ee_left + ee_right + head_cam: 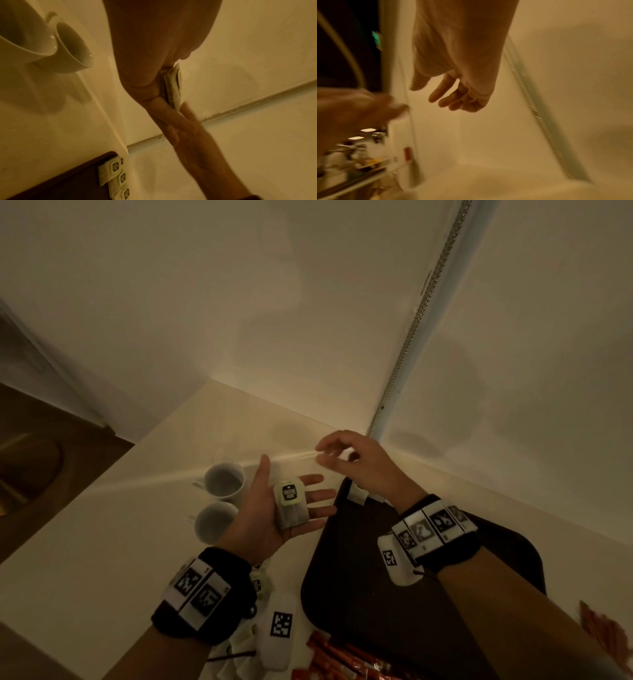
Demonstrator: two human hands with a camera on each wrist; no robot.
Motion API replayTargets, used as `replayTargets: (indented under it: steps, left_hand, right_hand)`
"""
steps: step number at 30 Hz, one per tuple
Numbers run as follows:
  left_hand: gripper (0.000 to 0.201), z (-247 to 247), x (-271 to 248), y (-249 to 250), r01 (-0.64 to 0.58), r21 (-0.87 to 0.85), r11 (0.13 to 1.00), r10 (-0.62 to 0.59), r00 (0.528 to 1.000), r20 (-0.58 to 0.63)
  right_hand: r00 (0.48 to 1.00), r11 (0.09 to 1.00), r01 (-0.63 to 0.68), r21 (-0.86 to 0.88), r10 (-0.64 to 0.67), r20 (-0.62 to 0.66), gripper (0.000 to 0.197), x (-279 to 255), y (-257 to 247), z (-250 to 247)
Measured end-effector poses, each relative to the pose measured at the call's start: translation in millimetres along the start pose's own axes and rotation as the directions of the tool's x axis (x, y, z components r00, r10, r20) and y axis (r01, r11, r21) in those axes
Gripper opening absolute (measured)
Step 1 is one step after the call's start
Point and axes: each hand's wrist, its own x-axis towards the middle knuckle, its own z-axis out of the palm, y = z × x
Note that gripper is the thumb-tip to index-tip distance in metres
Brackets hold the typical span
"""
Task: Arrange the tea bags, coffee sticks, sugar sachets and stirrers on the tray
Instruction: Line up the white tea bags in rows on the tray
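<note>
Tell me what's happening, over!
Left hand open, tea bags on palm. Right hand open, empty, above tray. Nothing in the way.

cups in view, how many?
2. Both white ceramic cups stand side by side on the pale counter, left of the dark tray: one farther back, one nearer, partly behind the left hand.

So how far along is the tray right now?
Early. A few tea bags lie at the dark tray's far corner. More tea bags rest in the open left hand; the right hand hovers empty above. Red coffee sticks and white sachets wait off the tray.
</note>
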Motion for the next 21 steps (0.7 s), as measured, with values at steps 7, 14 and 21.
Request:
replayTargets:
  steps: [7, 14, 21]
  left_hand:
    - [0.078, 20.0, -11.4, 8.4, -0.076, -0.015, 0.997, 0.077, 0.993, 0.086]
    - [0.082, 25.4, -22.9, 10.6, -0.104, -0.057, 0.993, 0.111, 0.983, 0.148]
    - [0.085, 28.9, -35.6, 12.8, -0.100, -0.155, 0.983, 0.132, 0.967, 0.216]
  right_hand:
    - [0.968, 0.969, 0.198, -0.148, -0.169, 0.186, 0.026, -17.1, -60.5, 3.5]
    - [0.965, 0.950, 0.234, -0.208, -0.201, 0.168, 0.038, -31.6, -78.1, -13.5]
    - [0.930, 0.873, 0.369, -0.318, -0.346, 0.127, 0.035, -45.8, -86.3, -6.8]
